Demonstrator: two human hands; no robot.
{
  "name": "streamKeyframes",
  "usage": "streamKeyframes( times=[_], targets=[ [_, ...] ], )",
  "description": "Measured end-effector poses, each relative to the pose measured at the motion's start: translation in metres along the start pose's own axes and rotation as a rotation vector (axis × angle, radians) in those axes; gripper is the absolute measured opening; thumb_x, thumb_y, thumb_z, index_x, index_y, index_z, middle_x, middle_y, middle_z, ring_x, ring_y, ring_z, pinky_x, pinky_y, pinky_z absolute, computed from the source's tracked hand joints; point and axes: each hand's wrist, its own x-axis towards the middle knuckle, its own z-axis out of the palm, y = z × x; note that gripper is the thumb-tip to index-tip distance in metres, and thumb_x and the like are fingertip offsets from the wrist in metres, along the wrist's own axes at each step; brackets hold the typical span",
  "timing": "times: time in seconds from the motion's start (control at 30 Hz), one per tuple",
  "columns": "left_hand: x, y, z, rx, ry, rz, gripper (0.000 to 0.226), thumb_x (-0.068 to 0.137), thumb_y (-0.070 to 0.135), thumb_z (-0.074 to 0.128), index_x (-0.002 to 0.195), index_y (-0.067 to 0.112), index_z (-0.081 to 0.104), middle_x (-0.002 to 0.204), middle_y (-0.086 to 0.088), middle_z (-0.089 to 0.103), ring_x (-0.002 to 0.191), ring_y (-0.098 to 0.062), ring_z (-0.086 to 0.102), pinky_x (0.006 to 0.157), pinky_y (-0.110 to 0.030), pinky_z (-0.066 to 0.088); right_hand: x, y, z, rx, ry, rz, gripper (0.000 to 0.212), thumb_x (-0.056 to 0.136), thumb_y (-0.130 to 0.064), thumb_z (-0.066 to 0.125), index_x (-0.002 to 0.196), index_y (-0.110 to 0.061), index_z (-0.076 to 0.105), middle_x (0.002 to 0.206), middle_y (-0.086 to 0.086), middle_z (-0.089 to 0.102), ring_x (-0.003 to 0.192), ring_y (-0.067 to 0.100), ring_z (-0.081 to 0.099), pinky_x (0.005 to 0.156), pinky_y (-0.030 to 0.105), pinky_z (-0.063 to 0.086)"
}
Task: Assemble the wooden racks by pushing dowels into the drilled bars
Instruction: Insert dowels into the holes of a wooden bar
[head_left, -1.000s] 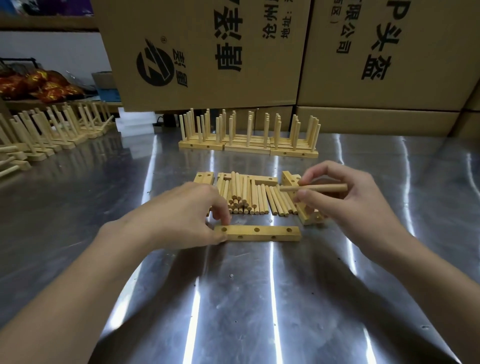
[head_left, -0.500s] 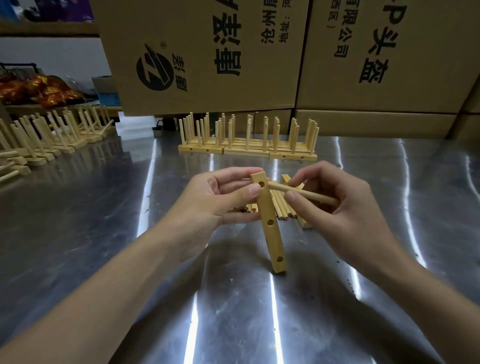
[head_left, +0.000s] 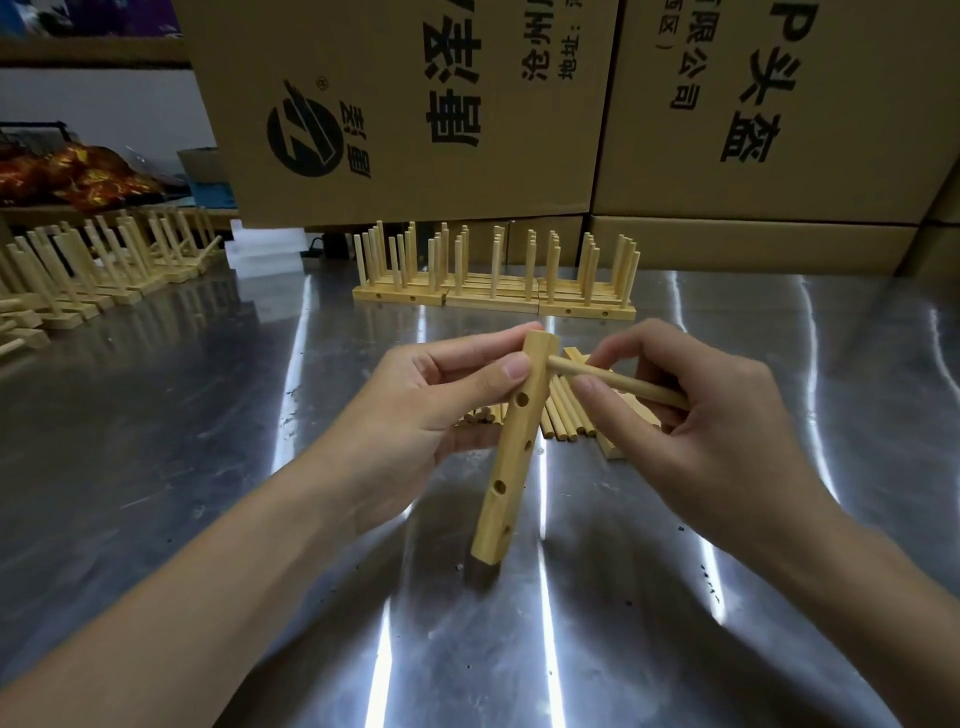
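Note:
A drilled wooden bar (head_left: 511, 457) stands nearly upright, its lower end on the steel table (head_left: 208, 467). My left hand (head_left: 415, 415) grips its top end between thumb and fingers. My right hand (head_left: 691, 415) pinches a dowel (head_left: 618, 383) whose left tip meets the bar's right side near the top. Behind my hands lies a pile of loose dowels (head_left: 558, 421), and a further bar (head_left: 613, 447) shows partly under my right hand.
Finished racks (head_left: 493, 291) stand in a row at the back centre, and more racks (head_left: 93, 270) line the far left. Large cardboard boxes (head_left: 415, 104) wall off the back of the table. A red and gold bag (head_left: 72, 176) lies far left.
My left hand lifted the bar from flat on the table and stood it on end. My right hand brought the dowel's tip against the bar's upper side.

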Motion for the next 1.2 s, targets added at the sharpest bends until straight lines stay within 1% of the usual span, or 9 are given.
streamKeyframes(
  times=[0.13,0.3,0.5,0.63,0.77,0.9,1.03,1.1,1.2],
  targets=[
    [-0.002,0.004,0.005,0.032,0.041,0.016,0.041,0.088,0.029,0.076,0.128,0.02,0.078,0.113,-0.01,0.08,0.101,-0.019,0.077,0.08,-0.031,0.062,0.001,0.0,-0.001,-0.044,-0.029,-0.043,0.021,0.101,-0.039,0.068,0.093,-0.023,0.078,0.061,-0.019,0.056,0.058,0.006,0.055,0.054,0.011,0.032],
    [-0.006,0.013,0.013,0.107,0.075,0.074,0.04,0.089,0.022,0.073,0.127,0.013,0.077,0.11,-0.009,0.081,0.093,-0.025,0.078,0.072,-0.039,0.066,-0.002,-0.002,0.0,0.06,-0.039,-0.027,0.024,0.102,-0.038,0.066,0.092,-0.021,0.08,0.06,-0.004,0.057,0.052,0.009,0.046,0.052,0.02,0.034],
    [-0.011,0.017,0.018,0.193,0.092,0.132,0.038,0.094,0.021,0.07,0.131,0.016,0.075,0.111,-0.008,0.079,0.1,-0.035,0.074,0.06,-0.039,0.066,0.002,-0.004,0.001,0.667,-0.218,0.477,0.036,0.091,-0.047,0.071,0.079,-0.014,0.077,0.056,-0.004,0.023,0.053,0.018,0.017,0.047,0.025,0.021],
    [-0.011,0.013,0.023,0.14,0.004,0.086,0.046,0.101,0.03,0.062,0.146,0.032,0.064,0.117,-0.009,0.076,0.087,-0.03,0.075,0.053,-0.038,0.063,0.002,-0.004,0.0,0.422,-0.141,0.318,0.029,0.099,-0.047,0.066,0.086,-0.025,0.081,0.052,-0.008,0.04,0.049,0.012,0.033,0.05,0.024,0.03],
    [-0.011,0.002,0.026,0.296,0.031,0.115,0.044,0.104,0.036,0.06,0.147,0.046,0.06,0.101,0.002,0.072,0.059,-0.016,0.058,0.04,-0.025,0.044,-0.001,0.002,0.002,-0.04,-0.07,0.149,0.037,0.106,-0.046,0.059,0.083,-0.022,0.076,0.057,0.003,0.054,0.054,0.018,0.046,0.052,0.031,0.035],
    [-0.011,-0.003,0.029,0.277,0.065,0.108,0.042,0.106,0.036,0.056,0.146,0.047,0.06,0.095,0.003,0.068,0.055,-0.011,0.047,0.04,-0.023,0.034,-0.002,-0.004,0.013,-0.042,-0.024,0.178,0.043,0.11,-0.044,0.05,0.079,-0.02,0.068,0.058,-0.01,0.055,0.058,0.013,0.053,0.054,0.022,0.036],
    [-0.014,-0.001,0.031,0.274,0.038,0.132,0.043,0.109,0.033,0.054,0.149,0.046,0.057,0.098,0.001,0.067,0.055,-0.011,0.044,0.04,-0.023,0.035,-0.001,-0.004,0.011,-0.016,0.004,0.173,0.045,0.111,-0.036,0.054,0.07,-0.022,0.066,0.047,-0.013,0.04,0.046,0.008,0.041,0.05,0.015,0.028],
    [-0.015,0.0,0.032,0.274,0.03,0.146,0.044,0.108,0.034,0.055,0.15,0.046,0.057,0.097,0.0,0.066,0.054,-0.011,0.042,0.04,-0.024,0.034,0.0,-0.003,0.009,0.213,-0.062,0.313,0.049,0.11,-0.04,0.055,0.068,-0.016,0.065,0.049,-0.01,0.032,0.044,0.007,0.028,0.047,0.021,0.026],
    [-0.016,-0.001,0.033,0.289,0.029,0.163,0.045,0.107,0.033,0.056,0.151,0.045,0.056,0.094,0.0,0.066,0.051,-0.011,0.04,0.041,-0.022,0.035,0.006,-0.007,0.003,0.883,-0.251,0.726,0.047,0.106,-0.044,0.057,0.069,-0.016,0.063,0.056,-0.006,0.022,0.043,0.008,0.018,0.038,0.018,0.021]
  ],
)
